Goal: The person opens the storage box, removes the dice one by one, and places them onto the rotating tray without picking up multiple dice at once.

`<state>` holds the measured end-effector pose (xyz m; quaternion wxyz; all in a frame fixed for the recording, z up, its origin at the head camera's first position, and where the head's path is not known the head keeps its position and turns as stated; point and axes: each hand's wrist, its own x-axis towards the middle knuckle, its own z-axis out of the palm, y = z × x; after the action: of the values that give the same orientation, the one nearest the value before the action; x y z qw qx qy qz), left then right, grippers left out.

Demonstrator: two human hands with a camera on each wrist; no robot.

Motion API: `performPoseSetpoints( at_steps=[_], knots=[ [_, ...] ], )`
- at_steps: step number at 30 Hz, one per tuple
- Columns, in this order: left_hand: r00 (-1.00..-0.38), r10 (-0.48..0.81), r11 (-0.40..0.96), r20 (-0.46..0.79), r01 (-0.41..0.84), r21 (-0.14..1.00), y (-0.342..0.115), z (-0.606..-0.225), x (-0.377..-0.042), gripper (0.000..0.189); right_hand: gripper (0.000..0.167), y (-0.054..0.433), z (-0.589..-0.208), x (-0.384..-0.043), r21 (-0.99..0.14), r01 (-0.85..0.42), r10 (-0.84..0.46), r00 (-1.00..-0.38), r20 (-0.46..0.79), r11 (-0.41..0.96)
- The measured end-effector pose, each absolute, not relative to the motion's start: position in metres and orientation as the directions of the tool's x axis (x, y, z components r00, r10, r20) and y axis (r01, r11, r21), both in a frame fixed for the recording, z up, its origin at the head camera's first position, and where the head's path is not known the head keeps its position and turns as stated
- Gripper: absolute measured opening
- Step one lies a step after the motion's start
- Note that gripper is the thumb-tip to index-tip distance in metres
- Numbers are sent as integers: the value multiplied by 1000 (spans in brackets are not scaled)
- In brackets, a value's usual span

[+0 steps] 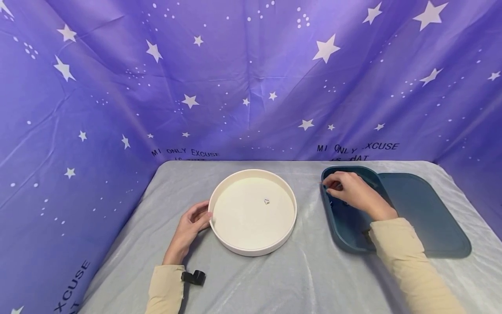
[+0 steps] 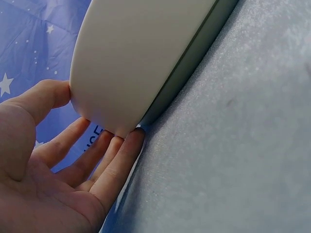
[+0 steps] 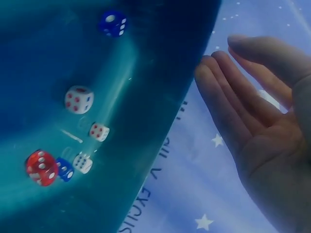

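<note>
In the head view, my left hand (image 1: pixel 193 222) holds the left side of a round white tray (image 1: pixel 251 252). The left wrist view has the thumb at its rim and the fingers against its outer wall. A small white die (image 1: pixel 266 201) lies on the tray floor, right of centre. My right hand (image 1: pixel 354 192) is over the far left part of a dark teal container (image 1: pixel 339 240), its thumb apart from the fingers and nothing visible between them. Inside the container are a red die (image 3: pixel 42 167), a dark blue die (image 3: pixel 112 24), a larger white die (image 3: pixel 79 100) and several smaller dice.
A flat teal lid or board (image 1: pixel 427 209) lies against the container's right side. Grey cloth (image 1: pixel 266 283) covers the table. Purple star-patterned curtains (image 1: pixel 251 87) close off the back and both sides. A black strap with a small camera (image 1: pixel 194 277) sits on my left wrist.
</note>
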<state>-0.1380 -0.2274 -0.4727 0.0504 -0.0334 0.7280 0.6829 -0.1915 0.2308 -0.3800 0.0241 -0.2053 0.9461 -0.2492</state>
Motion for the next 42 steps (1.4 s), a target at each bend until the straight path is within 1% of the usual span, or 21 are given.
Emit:
performPoseSetpoints(
  at_steps=[8,17,22,26,31,37,42],
  knots=[
    [-993,22,61,-120,-118,991,-227,-475,-138,52,23,240,-388,-190,-498,-362,-395,-918,42,788],
    [-990,14,67,-139,-138,988,-226,-477,-138,51,19,253,-399,-192,-525,-310,-367,-930,-6,792],
    [-992,24,67,-127,-125,990,-227,-477,-138,54,16,256,-406,-196,-514,-316,-383,-923,-26,797],
    [-990,2,58,-141,-141,988,-231,-475,-136,52,18,255,-412,-200,-545,-319,-411,-910,-52,776],
    [-988,1,80,-152,-152,985,-234,-473,-135,54,18,255,-419,-203,-561,-337,-435,-900,-44,756],
    [-990,-3,112,-141,-141,984,-232,-472,-136,53,19,256,-424,-206,-534,-398,-481,-877,-18,746],
    [-990,13,81,-142,-140,987,-229,-473,-138,53,18,257,-426,-206,-504,-415,-492,-870,-24,757]
  ],
)
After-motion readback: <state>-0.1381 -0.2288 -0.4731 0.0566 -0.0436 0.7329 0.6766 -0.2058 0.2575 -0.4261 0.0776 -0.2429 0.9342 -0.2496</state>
